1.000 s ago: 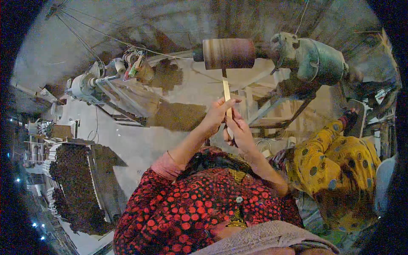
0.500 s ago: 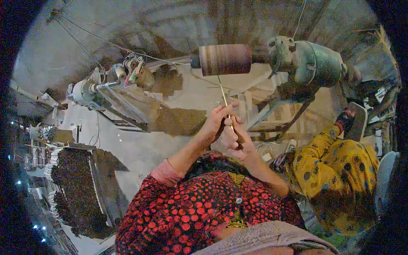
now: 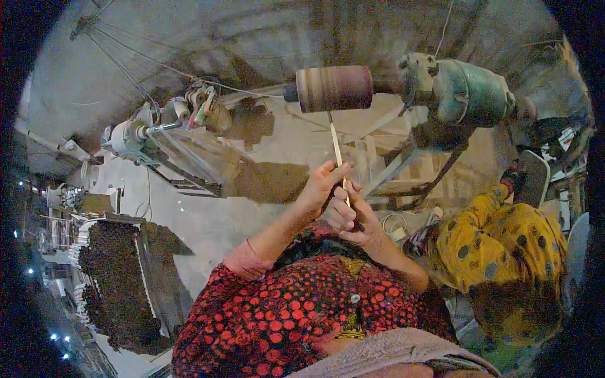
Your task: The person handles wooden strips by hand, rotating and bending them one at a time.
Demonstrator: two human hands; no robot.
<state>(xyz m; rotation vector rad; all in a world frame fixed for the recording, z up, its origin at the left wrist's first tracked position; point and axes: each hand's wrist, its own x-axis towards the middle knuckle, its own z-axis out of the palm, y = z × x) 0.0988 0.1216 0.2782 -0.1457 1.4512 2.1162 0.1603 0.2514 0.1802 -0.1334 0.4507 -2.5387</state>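
A thin, pale flat strip (image 3: 336,141) points away from me, its dark far tip at the lower edge of a brown and maroon roller (image 3: 334,88). My left hand (image 3: 322,189) pinches the strip along its middle, thumb and fingers closed on it. Just below and to the right, my right hand (image 3: 355,217) is wrapped round the strip's near end. The roller sits on a shaft from a green motor (image 3: 472,93).
At the left, another motor (image 3: 128,138) stands on a metal frame. A dark stack of strips (image 3: 120,283) lies lower left. A person in yellow patterned clothing (image 3: 504,252) sits at the right. The green motor's stand (image 3: 394,173) is ahead right.
The strip first turned from its broad face to its narrow edge and now shows slightly more face. Both hands have shifted slightly lower in view, and my right hand's fingers are curled more tightly.
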